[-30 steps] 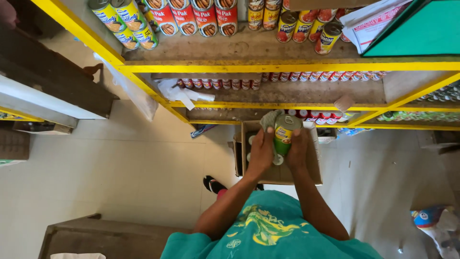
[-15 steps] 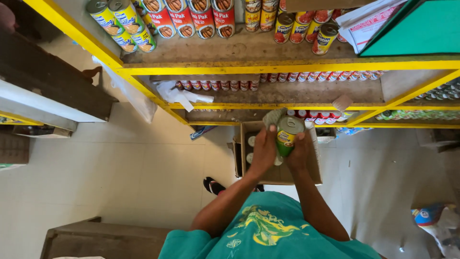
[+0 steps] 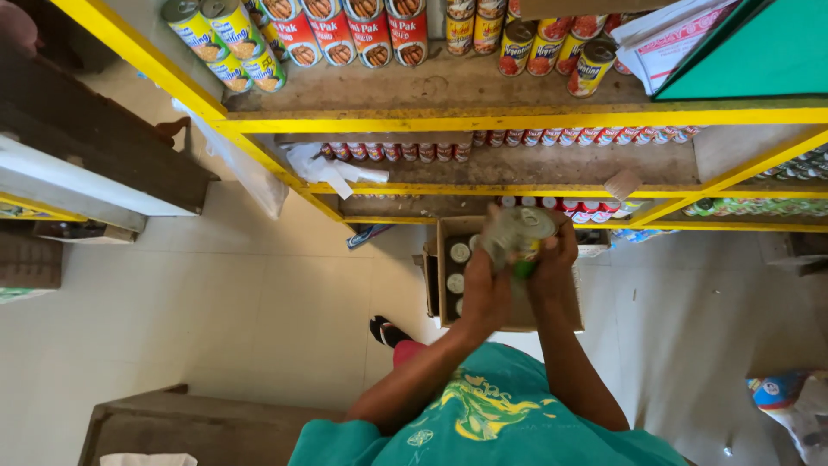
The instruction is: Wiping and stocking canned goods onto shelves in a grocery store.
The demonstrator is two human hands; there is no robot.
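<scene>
The left hand (image 3: 486, 289) and the right hand (image 3: 552, 259) are both gripping one green can (image 3: 519, 237), holding it above the open cardboard box (image 3: 444, 237) that is standing on the floor at the front edge of the yellow shelf (image 3: 517, 119). To do this well, both palms should be staying firmly on the can's sides, because it looks blurred.

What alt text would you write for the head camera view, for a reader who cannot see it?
Seen from above, a person's left hand and right hand together hold a can over an open cardboard box of cans on the floor. In front stand yellow shelves lined with rows of cans.
</scene>
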